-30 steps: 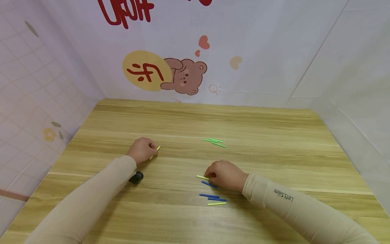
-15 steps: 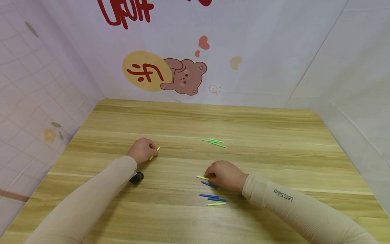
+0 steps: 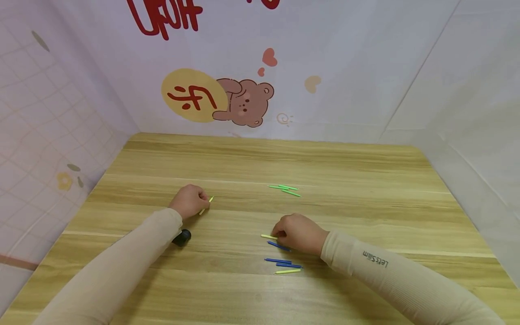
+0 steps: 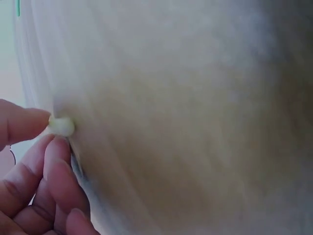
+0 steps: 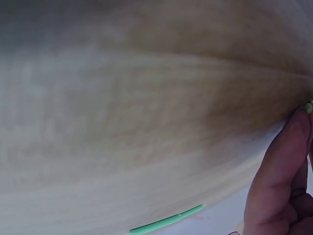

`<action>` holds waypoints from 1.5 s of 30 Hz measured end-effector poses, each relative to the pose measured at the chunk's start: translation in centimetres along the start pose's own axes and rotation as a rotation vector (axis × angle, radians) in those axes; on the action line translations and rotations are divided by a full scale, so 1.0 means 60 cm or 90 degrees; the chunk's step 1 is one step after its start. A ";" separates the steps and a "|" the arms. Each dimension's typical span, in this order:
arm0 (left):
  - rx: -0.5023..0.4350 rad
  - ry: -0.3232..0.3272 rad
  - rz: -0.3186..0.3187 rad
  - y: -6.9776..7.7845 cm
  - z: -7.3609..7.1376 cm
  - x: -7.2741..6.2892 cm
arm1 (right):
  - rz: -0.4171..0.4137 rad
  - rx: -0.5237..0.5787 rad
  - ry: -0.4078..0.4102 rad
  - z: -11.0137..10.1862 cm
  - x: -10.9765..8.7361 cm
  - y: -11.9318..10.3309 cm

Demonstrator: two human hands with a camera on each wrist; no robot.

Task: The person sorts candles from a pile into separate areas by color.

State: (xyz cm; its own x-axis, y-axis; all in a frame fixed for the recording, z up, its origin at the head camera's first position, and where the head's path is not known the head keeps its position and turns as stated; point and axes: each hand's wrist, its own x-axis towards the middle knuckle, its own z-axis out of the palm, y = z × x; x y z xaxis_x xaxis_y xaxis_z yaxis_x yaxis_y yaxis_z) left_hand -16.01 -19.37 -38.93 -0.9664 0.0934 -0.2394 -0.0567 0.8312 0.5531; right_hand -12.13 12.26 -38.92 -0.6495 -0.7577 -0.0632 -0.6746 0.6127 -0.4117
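Note:
On the left of the wooden table, my left hand [image 3: 188,201] pinches a thin yellow stick [image 3: 211,198] with a narrow tip, between thumb and fingertips. The left wrist view shows the pale rounded end of that yellow stick [image 4: 63,127] at the fingertips. Nearer the middle, my right hand [image 3: 299,233] holds another yellow stick [image 3: 268,236] by one end, low over the table. Just below its fingers lies a blue stick [image 3: 278,245], partly hidden by the hand. In the right wrist view the right fingertips [image 5: 293,139] grip a pale end at the image edge.
Several loose sticks lie on the table [image 3: 365,189]: green sticks [image 3: 290,192] farther back, two blue sticks [image 3: 278,261] and a yellow stick [image 3: 288,271] toward the front. A black object [image 3: 182,238] shows beside the left sleeve. Printed cloth [image 3: 345,67] walls the back and sides.
Both hands keep their places and their grips on the yellow sticks. The whole head view has shifted very slightly.

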 end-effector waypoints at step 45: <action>-0.049 0.071 0.129 0.078 0.036 -0.065 | -0.014 -0.061 0.029 0.001 -0.005 -0.008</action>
State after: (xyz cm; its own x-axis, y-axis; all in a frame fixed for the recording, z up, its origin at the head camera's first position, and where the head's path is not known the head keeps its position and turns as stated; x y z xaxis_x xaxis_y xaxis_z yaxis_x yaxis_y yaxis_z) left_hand -12.00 -14.69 -37.13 -0.9812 0.1904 -0.0302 0.1272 0.7571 0.6408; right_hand -11.58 12.18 -38.77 -0.6481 -0.7614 -0.0134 -0.7175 0.6165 -0.3242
